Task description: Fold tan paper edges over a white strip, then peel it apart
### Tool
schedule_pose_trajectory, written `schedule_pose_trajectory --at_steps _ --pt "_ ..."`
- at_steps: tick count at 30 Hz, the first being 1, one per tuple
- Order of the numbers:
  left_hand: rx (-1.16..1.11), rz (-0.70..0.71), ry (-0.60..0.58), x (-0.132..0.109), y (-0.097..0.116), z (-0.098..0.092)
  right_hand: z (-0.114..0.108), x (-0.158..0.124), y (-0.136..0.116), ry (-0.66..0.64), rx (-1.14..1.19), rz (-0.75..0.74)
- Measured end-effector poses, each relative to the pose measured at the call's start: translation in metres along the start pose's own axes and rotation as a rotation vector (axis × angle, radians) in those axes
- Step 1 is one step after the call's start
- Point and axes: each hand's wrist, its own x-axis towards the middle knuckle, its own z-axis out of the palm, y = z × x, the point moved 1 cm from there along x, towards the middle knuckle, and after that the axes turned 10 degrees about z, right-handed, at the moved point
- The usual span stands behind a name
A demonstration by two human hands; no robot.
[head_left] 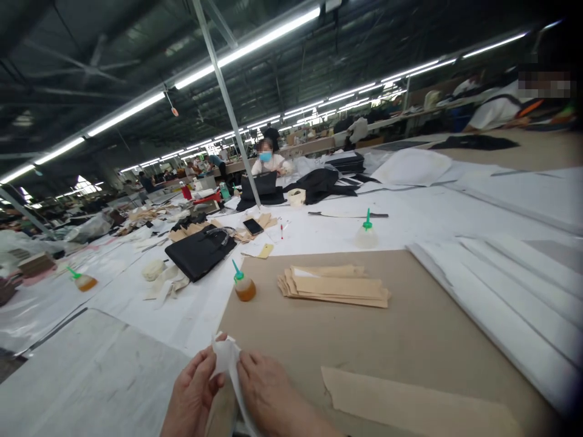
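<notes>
While both hands pinch it, a crumpled white cloth piece (226, 358) stays at the near edge of the brown cardboard surface (410, 340).
Left hand (194, 394) and right hand (268, 397) grip it together; beyond the cloth stands a small amber glue bottle with green nozzle (243, 284).

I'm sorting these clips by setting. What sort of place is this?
Probably a bag or leather-goods factory floor: long shared worktables, a black handbag, glue bottles, stacked tan cut pieces, and other workers under strip lights.
</notes>
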Motion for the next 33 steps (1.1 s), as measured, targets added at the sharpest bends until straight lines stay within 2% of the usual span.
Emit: schedule_pose_trajectory --at_steps 2,5,7,9,12,15,20,23,27,29,31,33 --pt "-0.19 0.069 0.025 0.01 0.006 -0.018 0.016 0.009 -0.002 0.019 -0.033 0.027" --pt "-0.506 0.391 -0.037 0.02 0.03 -0.045 0.033 0.014 -0.001 0.039 -0.051 0.068" --pt "-0.664 0.586 -0.086 0.017 0.053 -0.052 0.036 0.014 0.0 0.028 -0.027 0.08" --pt "-0.784 0.666 -0.142 0.008 0.075 -0.05 0.033 0.012 0.003 -0.006 0.023 0.08" --pt "-0.866 0.644 -0.263 0.0 0.096 -0.041 0.017 0.006 0.01 -0.073 0.14 0.114" --pt "-0.839 0.502 -0.316 0.008 0.097 -0.038 -0.009 -0.001 0.022 -0.125 0.285 0.209" --pt "-0.72 0.265 -0.084 0.028 0.084 -0.037 -0.058 -0.005 0.04 -0.099 0.544 0.413" --pt "-0.705 0.218 -0.081 0.031 0.076 -0.027 -0.075 0.008 0.037 -0.084 0.769 0.472" --pt "-0.721 0.242 -0.151 0.017 0.065 -0.004 -0.077 0.039 0.007 -0.124 1.103 0.417" --pt "-0.723 0.268 -0.091 0.005 0.061 0.008 -0.072 0.05 -0.015 -0.165 1.436 0.392" --pt "-0.766 0.25 0.025 -0.004 0.059 0.017 -0.061 0.052 -0.029 -0.238 1.8 0.434" --pt "-0.853 0.282 0.113 -0.007 0.065 0.019 -0.044 0.051 -0.026 -0.328 1.854 0.484"
